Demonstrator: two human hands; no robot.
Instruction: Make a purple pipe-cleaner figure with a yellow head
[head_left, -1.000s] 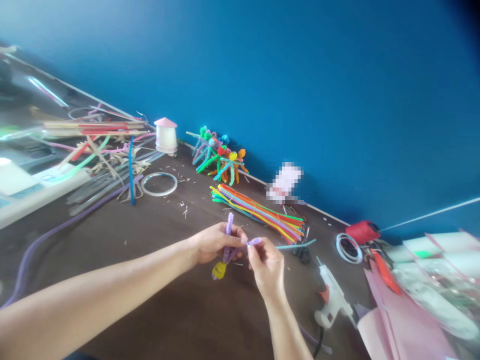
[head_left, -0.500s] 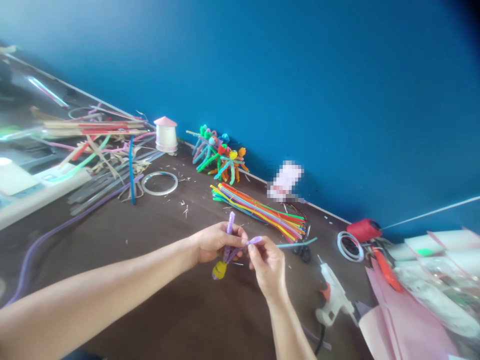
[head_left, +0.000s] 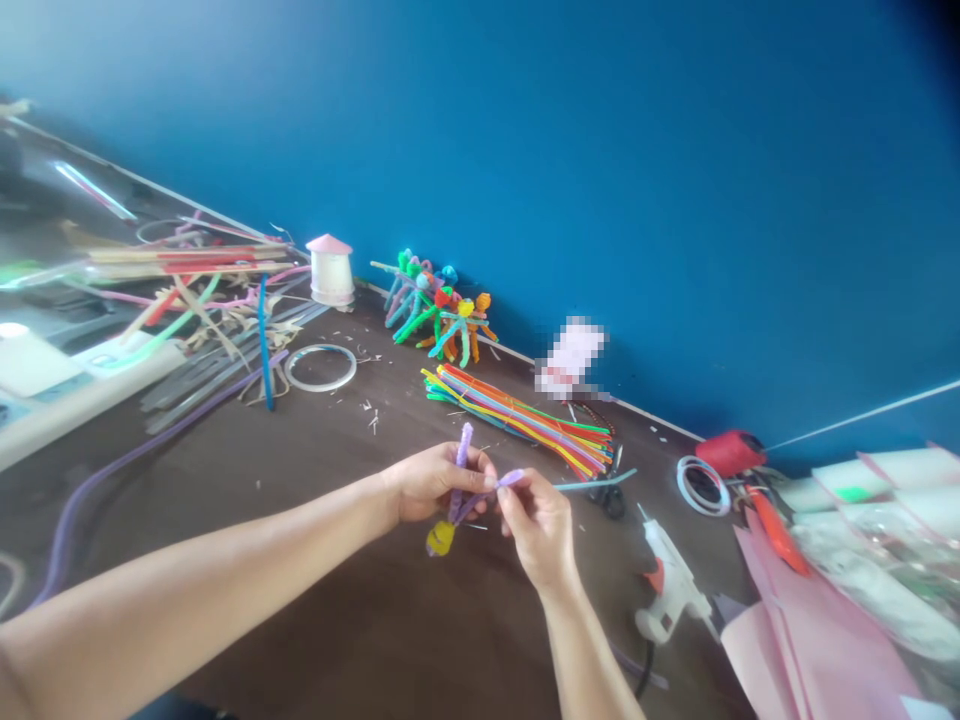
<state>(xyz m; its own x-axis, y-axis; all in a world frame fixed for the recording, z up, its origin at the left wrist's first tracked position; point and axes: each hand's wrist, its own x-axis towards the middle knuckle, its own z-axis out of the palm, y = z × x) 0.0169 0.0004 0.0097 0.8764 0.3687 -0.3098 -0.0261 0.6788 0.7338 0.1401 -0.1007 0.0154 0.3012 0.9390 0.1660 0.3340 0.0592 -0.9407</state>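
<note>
Between my hands is a small pipe cleaner figure (head_left: 440,538) with a yellow head and purple limbs. My left hand (head_left: 435,484) pinches its purple limbs; one coiled limb sticks up above the fingers and the yellow head hangs below them. With thumb and fingertips my right hand (head_left: 537,520) grips the looped end of a purple pipe cleaner (head_left: 511,479) on that figure. The fingertips of both hands nearly meet there. Just beyond them lies a bundle of colourful pipe cleaners (head_left: 517,420), and a pale blue pipe cleaner (head_left: 600,483) shows right of my right hand.
Finished pipe cleaner figures (head_left: 439,305) stand by the blue wall, next to a white cup with a pink top (head_left: 331,272). A glue gun (head_left: 669,585), scissors (head_left: 611,498), red thread spool (head_left: 729,454) and pink paper (head_left: 817,620) are at right. Sticks (head_left: 187,258) clutter the left.
Both hands keep the same grip on the figure, with barely any finger movement. The view has shifted slightly.
</note>
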